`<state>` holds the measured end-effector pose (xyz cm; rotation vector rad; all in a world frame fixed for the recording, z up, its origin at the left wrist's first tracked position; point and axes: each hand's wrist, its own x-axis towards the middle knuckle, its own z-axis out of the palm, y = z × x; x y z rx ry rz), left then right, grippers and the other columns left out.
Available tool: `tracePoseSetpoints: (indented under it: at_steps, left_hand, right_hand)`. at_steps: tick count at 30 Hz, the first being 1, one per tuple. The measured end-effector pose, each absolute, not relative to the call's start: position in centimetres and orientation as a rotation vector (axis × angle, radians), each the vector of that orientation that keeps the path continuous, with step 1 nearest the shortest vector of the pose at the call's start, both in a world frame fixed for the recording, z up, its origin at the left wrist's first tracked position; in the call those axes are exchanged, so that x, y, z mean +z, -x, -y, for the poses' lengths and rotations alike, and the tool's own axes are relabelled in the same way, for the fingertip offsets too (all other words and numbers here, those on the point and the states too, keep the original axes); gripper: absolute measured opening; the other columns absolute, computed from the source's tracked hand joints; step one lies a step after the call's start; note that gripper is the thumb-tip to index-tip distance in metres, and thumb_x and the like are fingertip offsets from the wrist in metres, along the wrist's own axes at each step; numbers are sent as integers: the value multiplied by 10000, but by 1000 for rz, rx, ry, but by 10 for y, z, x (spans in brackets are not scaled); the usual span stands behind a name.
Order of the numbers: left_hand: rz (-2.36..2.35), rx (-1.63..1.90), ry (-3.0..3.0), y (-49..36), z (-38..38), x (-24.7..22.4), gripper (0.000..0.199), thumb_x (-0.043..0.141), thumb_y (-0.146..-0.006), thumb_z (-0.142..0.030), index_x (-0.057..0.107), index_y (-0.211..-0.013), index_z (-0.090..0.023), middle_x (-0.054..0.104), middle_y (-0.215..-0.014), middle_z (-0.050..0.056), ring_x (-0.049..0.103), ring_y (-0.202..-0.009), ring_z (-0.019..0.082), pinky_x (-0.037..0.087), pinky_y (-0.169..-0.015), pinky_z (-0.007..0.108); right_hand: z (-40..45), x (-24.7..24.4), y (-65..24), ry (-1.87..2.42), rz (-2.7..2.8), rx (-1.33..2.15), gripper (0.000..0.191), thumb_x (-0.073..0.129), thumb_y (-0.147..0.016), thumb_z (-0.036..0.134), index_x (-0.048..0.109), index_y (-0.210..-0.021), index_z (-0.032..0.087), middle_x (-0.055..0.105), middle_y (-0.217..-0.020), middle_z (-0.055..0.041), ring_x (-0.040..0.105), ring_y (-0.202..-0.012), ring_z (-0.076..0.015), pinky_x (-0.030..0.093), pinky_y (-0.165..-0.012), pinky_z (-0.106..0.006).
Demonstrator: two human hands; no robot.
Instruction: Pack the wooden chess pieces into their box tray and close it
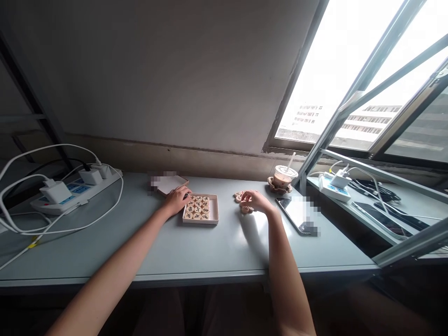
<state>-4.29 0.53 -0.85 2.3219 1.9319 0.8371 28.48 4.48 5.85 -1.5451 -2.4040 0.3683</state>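
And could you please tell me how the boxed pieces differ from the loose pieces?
The boxed pieces sit in rows inside the box, while the loose pieces lie clustered on the table. The boxed pieces are mostly uncovered, whereas the right hand partly hides the loose pieces. Both sets are pale, round pieces with marked tops.

The pale round wooden discs (198, 204) look smooth and matt, with dark characters on their faces. They sit in a shallow off-white square box (201, 222) with a smooth, low-sheen finish, perhaps card. The grey-green flat desktop (157, 252) is smooth and glossy, catching window light. From the box, at nine o'clock, a white plastic power strip (79, 191) shows a satin finish; between two and three, a clear plastic cup (284, 177); at three, a black tablet with a glassy, glossy screen (290, 212); at twelve, a matt grey wall (168, 84).
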Motion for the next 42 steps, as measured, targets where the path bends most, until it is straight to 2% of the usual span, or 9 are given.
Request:
tracePoseSetpoints:
  at_steps: [3,7,12,20,24,27,30,38,42]
  left_hand:
    - [-1892,881,-2329,42,-5,-8,252,395,-841,-274,609,-947,-195,621,-1018,59,570,-975,215,433,-858,327]
    - [-1846,919,-2307,41,-2,-6,227,415,-833,-254,614,-920,-187,617,-1001,65,577,-959,215,448,-829,320]
    - [-1840,907,-2285,41,0,-2,205,428,-825,-235,614,-893,-183,616,-978,72,575,-959,218,451,-826,318]
    - [-1826,863,-2315,43,-5,-3,217,408,-838,-266,605,-890,-190,609,-977,68,572,-944,221,448,-822,330]
    - [-1827,844,-2318,42,-6,-4,223,398,-844,-268,596,-906,-188,603,-1004,67,563,-968,220,443,-827,325]
    - [-1828,847,-2321,42,-6,-4,227,395,-848,-274,593,-912,-185,600,-1008,64,559,-988,217,440,-846,320]
    - [-1836,850,-2318,41,-5,-4,235,385,-854,-273,593,-917,-185,599,-1003,60,562,-982,211,439,-847,314]
    - [-1845,847,-2341,42,-5,-5,221,387,-857,-260,589,-909,-188,597,-991,56,557,-965,209,439,-814,306]
    - [-1831,863,-2354,43,-7,-8,214,394,-853,-261,589,-904,-190,596,-1003,55,551,-980,216,435,-827,312]
  right_hand:
    - [-43,53,-257,1317,2417,313,157,586,-816,304,642,-937,221,644,-898,-30,586,-780,-152,432,-702,-265]
    - [-41,44,-208,929,2596,130,258,580,-844,268,611,-1100,271,588,-1099,-54,528,-1004,-188,394,-838,-318]
    - [-43,37,-176,833,2764,-43,226,602,-836,303,636,-1059,299,585,-1058,-52,502,-986,-210,369,-794,-316]
    - [-60,42,-203,1038,2480,-26,264,570,-829,461,639,-952,237,580,-949,-53,485,-938,-198,346,-795,-312]
    - [-73,40,-239,1312,2452,-114,192,582,-827,389,661,-888,225,594,-942,-73,481,-968,-231,328,-806,-341]
    - [-76,37,-250,1438,2460,-118,207,605,-803,335,651,-968,219,603,-987,-92,476,-1007,-258,318,-825,-365]
    - [-70,40,-242,1315,2451,-5,283,601,-813,324,600,-1085,243,593,-1061,-74,469,-1049,-243,333,-824,-348]
    - [-27,37,-188,824,2742,19,299,578,-852,252,585,-1149,278,603,-1060,-63,509,-994,-201,320,-796,-304]
    - [-21,34,-182,834,2741,-31,227,583,-854,265,600,-1080,237,617,-1018,-58,521,-952,-185,302,-779,-296]
